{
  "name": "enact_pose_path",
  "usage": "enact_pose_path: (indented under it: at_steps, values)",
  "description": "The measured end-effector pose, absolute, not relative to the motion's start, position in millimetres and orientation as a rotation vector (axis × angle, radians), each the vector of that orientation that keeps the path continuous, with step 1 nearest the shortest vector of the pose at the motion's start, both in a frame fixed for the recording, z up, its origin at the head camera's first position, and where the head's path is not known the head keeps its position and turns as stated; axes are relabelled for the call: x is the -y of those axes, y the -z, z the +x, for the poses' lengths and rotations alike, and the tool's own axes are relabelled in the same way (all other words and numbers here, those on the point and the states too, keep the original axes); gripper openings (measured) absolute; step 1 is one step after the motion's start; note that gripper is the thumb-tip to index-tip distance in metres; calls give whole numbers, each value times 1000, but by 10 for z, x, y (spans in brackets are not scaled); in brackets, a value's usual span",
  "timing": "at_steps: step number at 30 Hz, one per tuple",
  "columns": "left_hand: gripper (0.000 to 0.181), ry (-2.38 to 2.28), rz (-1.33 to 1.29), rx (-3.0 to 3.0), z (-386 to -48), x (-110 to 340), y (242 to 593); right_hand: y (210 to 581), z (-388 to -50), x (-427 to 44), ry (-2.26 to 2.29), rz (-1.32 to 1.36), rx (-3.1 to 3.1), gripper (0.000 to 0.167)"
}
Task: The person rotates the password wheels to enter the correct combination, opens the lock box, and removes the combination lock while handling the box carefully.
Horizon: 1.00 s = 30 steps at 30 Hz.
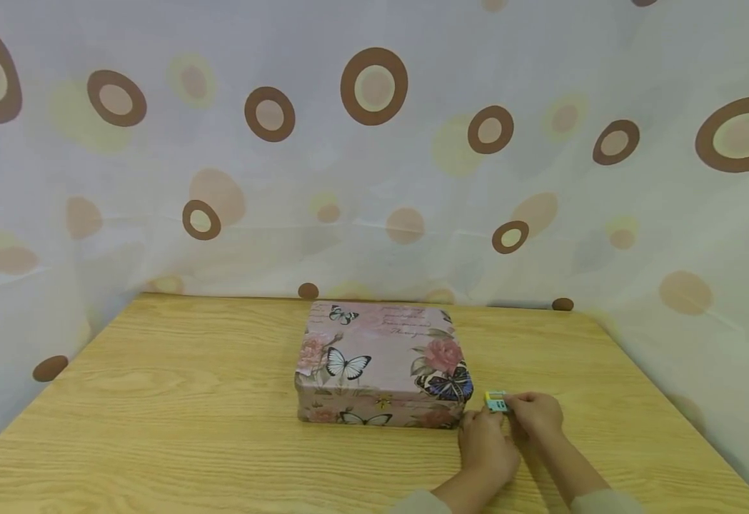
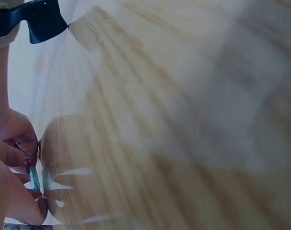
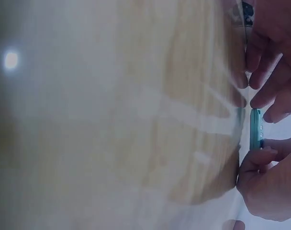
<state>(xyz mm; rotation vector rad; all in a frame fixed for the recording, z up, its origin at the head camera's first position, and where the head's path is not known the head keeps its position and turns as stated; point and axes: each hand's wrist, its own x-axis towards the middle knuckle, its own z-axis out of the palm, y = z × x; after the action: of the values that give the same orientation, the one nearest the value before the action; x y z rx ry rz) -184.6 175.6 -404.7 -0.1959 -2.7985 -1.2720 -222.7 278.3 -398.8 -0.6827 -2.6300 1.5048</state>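
A small flat teal and yellow thing (image 1: 495, 400) with dark print is just right of a pink lidded box (image 1: 374, 350). My right hand (image 1: 538, 414) pinches its right end between thumb and curled finger. At the other end, the fingers of my left hand (image 1: 488, 448) hold its near left corner, close to the box's front right corner. In the right wrist view the teal thing (image 3: 255, 128) spans the gap between both hands, low over the tabletop, and small pale bumps show on it. Its exact kind is not clear.
Butterflies and roses decorate the closed box, with a gold clasp (image 1: 383, 403) at its front. It stands on a wood-grain table (image 1: 156, 400) with a glossy surface. Behind and at both sides hangs a pale curtain (image 1: 323, 171) patterned with brown circles.
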Motion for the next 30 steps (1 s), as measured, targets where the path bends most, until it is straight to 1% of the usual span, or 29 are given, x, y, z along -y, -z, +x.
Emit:
enact_pose_path:
  at_steps: [7,12,21,30]
  values:
    - [24,1273,-201,2819,-1874,-1767,4072,4011,-2294,-2786,-1394,-654,2686,27]
    - [25,1203,-219,2844,-1889,-1768,4066,3995,-2309,-2768,-1278,-607,2722,28]
    - [33,1284,-234,2885,-1906,-1749,4046,3966,-2291,-2716,-1235,-628,2722,28]
    - [38,1258,-261,2897,-1911,-1736,4046,3963,-2304,-2710,-1217,-647,2710,27]
